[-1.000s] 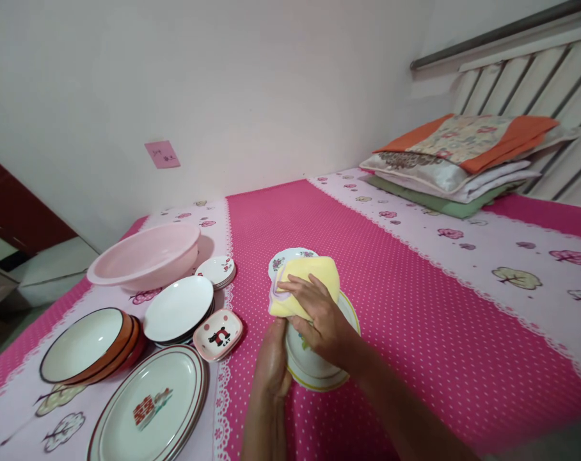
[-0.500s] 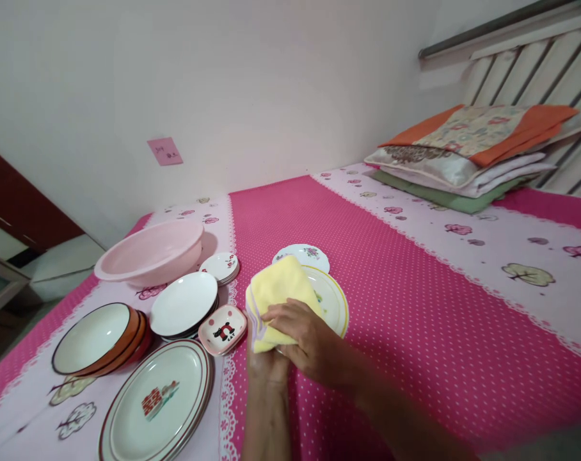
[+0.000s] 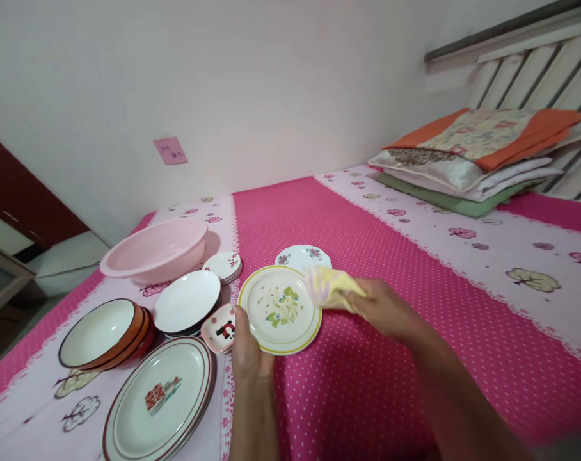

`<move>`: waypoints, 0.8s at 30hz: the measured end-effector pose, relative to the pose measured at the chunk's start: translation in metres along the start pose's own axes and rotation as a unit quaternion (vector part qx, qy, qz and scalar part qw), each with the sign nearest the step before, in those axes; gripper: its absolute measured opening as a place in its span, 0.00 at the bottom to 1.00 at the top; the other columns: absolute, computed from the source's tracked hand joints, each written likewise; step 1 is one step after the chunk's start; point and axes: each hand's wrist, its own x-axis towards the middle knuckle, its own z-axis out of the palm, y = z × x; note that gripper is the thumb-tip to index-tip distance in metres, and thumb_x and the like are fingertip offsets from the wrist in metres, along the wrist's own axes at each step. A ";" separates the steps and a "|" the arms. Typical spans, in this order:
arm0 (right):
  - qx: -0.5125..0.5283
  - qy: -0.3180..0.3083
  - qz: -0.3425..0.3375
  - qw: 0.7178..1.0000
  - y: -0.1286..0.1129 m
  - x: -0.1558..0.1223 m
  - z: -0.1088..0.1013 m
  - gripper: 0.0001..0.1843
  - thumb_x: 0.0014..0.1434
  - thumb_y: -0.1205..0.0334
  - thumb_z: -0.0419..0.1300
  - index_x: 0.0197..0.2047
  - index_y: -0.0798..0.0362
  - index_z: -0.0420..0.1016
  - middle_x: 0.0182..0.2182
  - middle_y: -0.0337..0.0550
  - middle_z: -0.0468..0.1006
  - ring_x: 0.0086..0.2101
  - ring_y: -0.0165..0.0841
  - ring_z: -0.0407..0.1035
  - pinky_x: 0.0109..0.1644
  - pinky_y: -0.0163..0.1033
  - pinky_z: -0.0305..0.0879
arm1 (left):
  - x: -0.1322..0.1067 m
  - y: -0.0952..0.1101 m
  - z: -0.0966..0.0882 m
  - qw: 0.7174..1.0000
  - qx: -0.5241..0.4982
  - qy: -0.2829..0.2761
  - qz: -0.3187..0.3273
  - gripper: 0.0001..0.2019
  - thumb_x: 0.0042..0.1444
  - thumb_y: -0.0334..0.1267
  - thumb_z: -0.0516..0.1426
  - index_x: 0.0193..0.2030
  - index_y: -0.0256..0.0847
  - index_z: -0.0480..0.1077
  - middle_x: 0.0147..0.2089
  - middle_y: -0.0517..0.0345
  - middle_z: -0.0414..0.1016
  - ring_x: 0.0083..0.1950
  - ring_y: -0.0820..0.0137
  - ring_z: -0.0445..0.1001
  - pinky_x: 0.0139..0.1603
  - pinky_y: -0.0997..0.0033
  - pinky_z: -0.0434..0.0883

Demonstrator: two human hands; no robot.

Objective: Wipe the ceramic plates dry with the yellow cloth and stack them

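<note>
The yellow-rimmed plate (image 3: 281,307) is to the right of the pink basin (image 3: 170,259) and nearer the person. The left hand (image 3: 252,358) grips its edge, thumb at the rim, probably so the painted face lies uncovered. The right hand (image 3: 381,304) pinches one bunched yellow cloth (image 3: 333,288) at the plate edge farther from the basin; whether cloth and plate touch, I cannot tell. Around the basin, like dishes are piled together, presumably to save room. Nearer the person than the basin are at least three orange bowls (image 3: 103,333), at least two red-rimmed plates (image 3: 127,410), a stack of white plates (image 3: 189,298), uncountable here, and at least one cat dish (image 3: 215,331), partly hidden. Just right of the basin, several small dishes (image 3: 217,264) are stacked; farther right lies one flowered dish (image 3: 302,255).
</note>
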 end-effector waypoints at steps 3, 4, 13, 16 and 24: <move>0.081 0.228 0.092 0.966 0.024 0.013 -0.014 0.23 0.60 0.46 0.62 0.47 0.56 0.83 0.36 0.50 0.85 0.33 0.44 0.78 0.34 0.44 0.70 | -0.003 0.002 0.002 1.000 0.012 -0.012 -0.011 0.25 0.72 0.50 0.51 0.69 0.43 0.70 0.57 0.45 0.83 0.65 0.56 0.76 0.69 0.53 0.69; 0.118 0.277 0.099 0.948 0.030 0.015 -0.016 0.25 0.60 0.43 0.62 0.48 0.56 0.82 0.38 0.52 0.85 0.34 0.46 0.78 0.34 0.45 0.71 | -0.006 0.002 0.003 0.999 0.019 -0.016 -0.021 0.24 0.72 0.48 0.52 0.69 0.42 0.70 0.56 0.44 0.83 0.65 0.55 0.77 0.69 0.53 0.69; 0.155 0.237 -0.066 0.957 -0.009 -0.002 0.001 0.26 0.63 0.41 0.62 0.53 0.52 0.81 0.39 0.50 0.84 0.40 0.46 0.79 0.41 0.49 0.77 | -0.021 -0.016 0.008 0.975 0.173 -0.103 -0.095 0.24 0.64 0.39 0.63 0.63 0.28 0.74 0.53 0.36 0.84 0.61 0.48 0.79 0.66 0.48 0.73; 0.071 0.019 -0.174 0.982 -0.021 -0.008 0.005 0.27 0.64 0.41 0.63 0.59 0.48 0.80 0.59 0.55 0.79 0.61 0.51 0.71 0.64 0.59 0.68 | -0.021 -0.024 0.007 0.965 0.186 -0.151 -0.108 0.27 0.59 0.43 0.67 0.62 0.31 0.75 0.54 0.38 0.84 0.61 0.47 0.79 0.66 0.46 0.72; -0.098 0.045 -0.185 0.977 -0.009 0.003 0.019 0.44 0.54 0.50 0.74 0.71 0.47 0.67 0.68 0.55 0.69 0.68 0.52 0.62 0.71 0.63 0.55 | -0.026 -0.022 0.007 0.944 0.215 -0.223 -0.112 0.22 0.59 0.46 0.68 0.56 0.34 0.80 0.51 0.38 0.85 0.58 0.47 0.81 0.62 0.48 0.75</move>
